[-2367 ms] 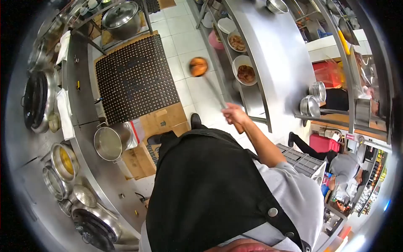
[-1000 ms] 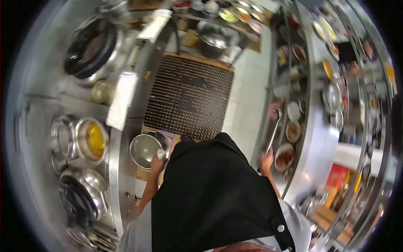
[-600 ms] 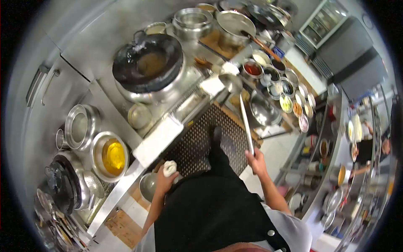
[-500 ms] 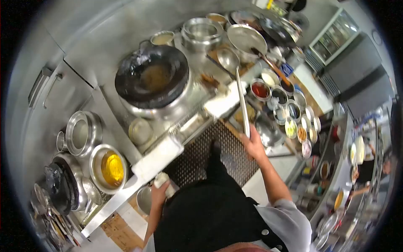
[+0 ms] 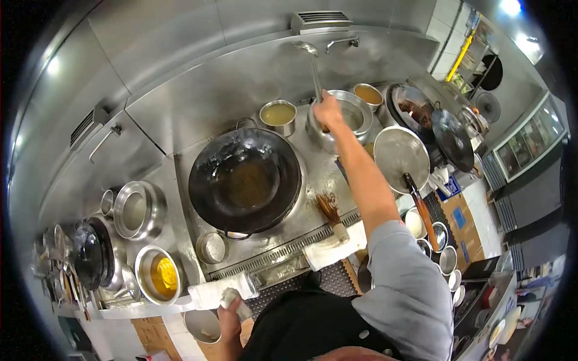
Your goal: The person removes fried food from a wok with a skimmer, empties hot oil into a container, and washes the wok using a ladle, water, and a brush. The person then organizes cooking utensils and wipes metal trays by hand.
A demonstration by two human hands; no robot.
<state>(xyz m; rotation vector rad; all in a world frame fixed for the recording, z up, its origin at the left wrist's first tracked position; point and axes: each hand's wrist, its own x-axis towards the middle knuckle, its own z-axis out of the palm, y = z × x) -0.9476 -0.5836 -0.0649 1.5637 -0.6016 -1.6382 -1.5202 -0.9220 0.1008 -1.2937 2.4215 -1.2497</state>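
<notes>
My right hand (image 5: 328, 110) is closed on the handle of a metal ladle (image 5: 316, 75). The ladle's bowl is raised in front of the steel back wall, near a wall tap (image 5: 342, 42). Below that hand stands a steel pot (image 5: 355, 117), partly covered by my arm. A pot of cloudy yellowish liquid (image 5: 278, 114) is to its left. The black wok (image 5: 208, 195) rests on the burner with a little brown liquid at the bottom. Low at the front, my left hand (image 5: 229, 320) is closed around a bunched white cloth (image 5: 233, 299).
A strainer with a wooden handle (image 5: 400, 157) lies right of my arm. A bamboo brush (image 5: 328, 209) and a folded white towel (image 5: 319, 253) are at the front edge. On the left are a bowl of yellow oil (image 5: 144, 274) and a steel pot (image 5: 158, 210). Several small bowls stand at right.
My right hand has moved forward and up with the ladle, from the condiment bowls to above the steel pot. The view has tilted up. My left hand still holds the cloth.
</notes>
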